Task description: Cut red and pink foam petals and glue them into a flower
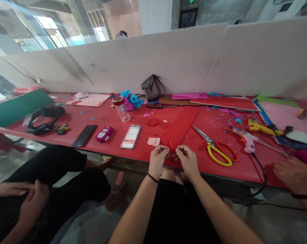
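Both of my hands pinch a small piece of red crepe paper (172, 146) just above the front edge of the table. My left hand (158, 158) grips its left side, and my right hand (187, 159) has hold of the right side. Behind it, a long red paper strip (183, 122) stretches away over the tabletop. Pale pink paper pieces (153, 141) lie close to my left hand. To the right of my right hand rest scissors (214, 145) with one yellow and one red handle, blades partly apart.
On the red table (140, 152) stand a clear jar (123, 110), paper flowers (131, 100) and a dark bag (152, 88). A pink glue gun (246, 139) with a hanging cord lies right. Another person's hand (295, 174) is at far right; a seated person's hands (28, 196) are left.
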Demonstrator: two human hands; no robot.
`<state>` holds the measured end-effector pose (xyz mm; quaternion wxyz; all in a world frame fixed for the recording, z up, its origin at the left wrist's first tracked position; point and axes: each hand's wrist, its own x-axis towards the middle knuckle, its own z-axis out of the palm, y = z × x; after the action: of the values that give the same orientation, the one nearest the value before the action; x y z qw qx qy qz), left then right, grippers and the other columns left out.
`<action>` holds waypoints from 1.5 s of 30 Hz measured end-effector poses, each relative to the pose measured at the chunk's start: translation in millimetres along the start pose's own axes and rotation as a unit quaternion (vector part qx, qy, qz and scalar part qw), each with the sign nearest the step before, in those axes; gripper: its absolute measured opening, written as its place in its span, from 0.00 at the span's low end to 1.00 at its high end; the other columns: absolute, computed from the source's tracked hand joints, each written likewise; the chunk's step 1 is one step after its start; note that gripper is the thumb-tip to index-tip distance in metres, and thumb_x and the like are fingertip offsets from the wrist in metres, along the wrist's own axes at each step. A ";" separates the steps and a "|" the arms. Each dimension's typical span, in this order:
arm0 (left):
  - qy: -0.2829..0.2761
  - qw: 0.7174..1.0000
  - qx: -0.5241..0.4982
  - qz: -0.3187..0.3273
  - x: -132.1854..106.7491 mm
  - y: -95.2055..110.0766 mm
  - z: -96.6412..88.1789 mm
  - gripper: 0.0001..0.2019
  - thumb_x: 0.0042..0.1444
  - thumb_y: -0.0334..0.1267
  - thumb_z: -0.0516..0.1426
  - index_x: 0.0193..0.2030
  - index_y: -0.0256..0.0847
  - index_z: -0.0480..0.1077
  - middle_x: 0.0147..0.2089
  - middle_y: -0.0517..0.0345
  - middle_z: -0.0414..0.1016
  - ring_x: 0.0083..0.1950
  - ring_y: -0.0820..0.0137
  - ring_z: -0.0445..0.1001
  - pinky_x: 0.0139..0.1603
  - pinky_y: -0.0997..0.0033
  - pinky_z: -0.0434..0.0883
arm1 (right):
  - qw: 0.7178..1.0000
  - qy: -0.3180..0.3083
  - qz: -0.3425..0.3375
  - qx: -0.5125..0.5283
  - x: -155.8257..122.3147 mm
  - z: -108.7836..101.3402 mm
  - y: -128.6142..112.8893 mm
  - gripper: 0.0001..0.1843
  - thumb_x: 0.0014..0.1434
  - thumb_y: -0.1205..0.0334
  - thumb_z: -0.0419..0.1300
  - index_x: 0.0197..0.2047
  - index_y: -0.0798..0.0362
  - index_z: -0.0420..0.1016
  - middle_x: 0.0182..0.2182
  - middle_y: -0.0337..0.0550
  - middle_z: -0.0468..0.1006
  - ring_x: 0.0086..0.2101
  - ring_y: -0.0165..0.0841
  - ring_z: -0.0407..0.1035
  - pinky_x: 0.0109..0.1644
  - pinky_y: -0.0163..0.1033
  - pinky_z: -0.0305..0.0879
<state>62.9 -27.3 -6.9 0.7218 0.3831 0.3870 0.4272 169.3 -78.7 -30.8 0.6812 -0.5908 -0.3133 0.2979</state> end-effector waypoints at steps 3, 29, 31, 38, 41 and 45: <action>0.055 0.998 -0.008 0.032 0.8 -0.3 -2.2 0.11 0.39 0.38 0.65 0.26 0.37 0.68 0.25 0.63 0.71 0.29 0.75 0.72 0.38 0.70 0.73 | 0.997 0.077 -0.012 -0.017 1.0 -0.4 0.4 0.13 0.52 0.50 0.60 0.32 0.52 0.71 0.21 0.36 0.74 0.21 0.33 0.71 0.26 0.38 0.69; 0.047 0.998 -0.033 0.006 -9.3 2.5 0.7 0.13 0.37 0.37 0.67 0.30 0.36 0.72 0.27 0.59 0.77 0.29 0.71 0.76 0.39 0.67 0.74 | 0.996 0.010 -0.013 -0.092 -11.8 14.6 0.0 0.15 0.53 0.50 0.60 0.36 0.53 0.77 0.30 0.46 0.82 0.31 0.39 0.75 0.37 0.43 0.74; 0.041 0.998 -0.051 -0.003 -9.2 2.9 0.4 0.13 0.36 0.37 0.67 0.30 0.36 0.72 0.27 0.59 0.77 0.29 0.71 0.76 0.39 0.66 0.74 | 0.997 0.018 -0.010 -0.069 -11.2 15.5 3.2 0.16 0.53 0.49 0.60 0.36 0.53 0.77 0.29 0.45 0.81 0.29 0.38 0.75 0.34 0.42 0.74; 0.051 0.994 -0.095 -0.019 -11.3 5.4 0.4 0.14 0.35 0.35 0.68 0.30 0.36 0.71 0.27 0.58 0.76 0.29 0.73 0.76 0.38 0.71 0.74 | 0.979 0.045 -0.114 -0.161 -17.8 18.2 -7.0 0.13 0.58 0.54 0.56 0.37 0.53 0.75 0.30 0.46 0.78 0.29 0.37 0.73 0.35 0.42 0.72; 0.066 0.992 -0.103 0.000 -11.5 4.6 0.5 0.16 0.37 0.38 0.69 0.33 0.36 0.71 0.30 0.58 0.76 0.31 0.74 0.76 0.36 0.74 0.73 | 0.946 0.001 -0.222 -0.236 -22.8 21.1 -11.7 0.13 0.59 0.57 0.54 0.39 0.53 0.78 0.37 0.50 0.76 0.37 0.38 0.72 0.42 0.43 0.72; 0.059 0.994 -0.089 0.007 -9.1 4.2 -4.1 0.17 0.37 0.39 0.69 0.34 0.36 0.71 0.31 0.59 0.76 0.31 0.75 0.75 0.38 0.73 0.72 | 0.947 -0.022 -0.224 -0.229 -23.8 22.1 -11.4 0.14 0.59 0.61 0.53 0.41 0.52 0.79 0.39 0.50 0.74 0.39 0.38 0.72 0.43 0.43 0.72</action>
<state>54.9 -33.3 -2.8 0.7259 0.2946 0.3866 0.4866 137.5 -84.9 -19.0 0.5698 -0.6388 -0.5122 0.0704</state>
